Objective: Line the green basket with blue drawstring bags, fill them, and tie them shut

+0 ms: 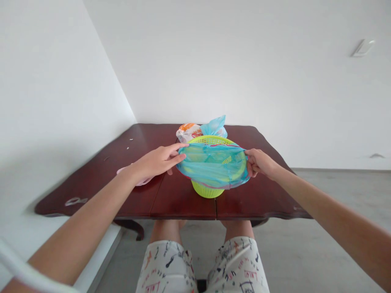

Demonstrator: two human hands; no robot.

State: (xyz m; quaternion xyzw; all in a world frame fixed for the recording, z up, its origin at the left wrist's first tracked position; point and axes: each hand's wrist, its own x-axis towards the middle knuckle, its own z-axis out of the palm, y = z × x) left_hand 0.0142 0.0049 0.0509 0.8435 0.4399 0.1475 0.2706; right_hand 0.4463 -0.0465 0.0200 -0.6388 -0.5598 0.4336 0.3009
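A thin, translucent blue plastic bag (210,165) with a red drawstring edge is stretched over the mouth of a yellow-green plastic basket (208,191). My left hand (161,158) grips the bag's left edge, with the thumb and index finger on it. At the right edge, my right hand (259,162) has its fingers closed on the same bag. The basket's perforated back rim shows beyond the film, and its base rests upright near the table's front edge. Most of the basket's front rim is seen only through the bag.
Behind the basket sit a tied white-and-orange plastic bag (187,133) and a second blue bag (214,127). A pink item (143,181) lies partly under my left forearm. The dark red wooden table (183,207) has wavy edges and meets the white wall (214,73).
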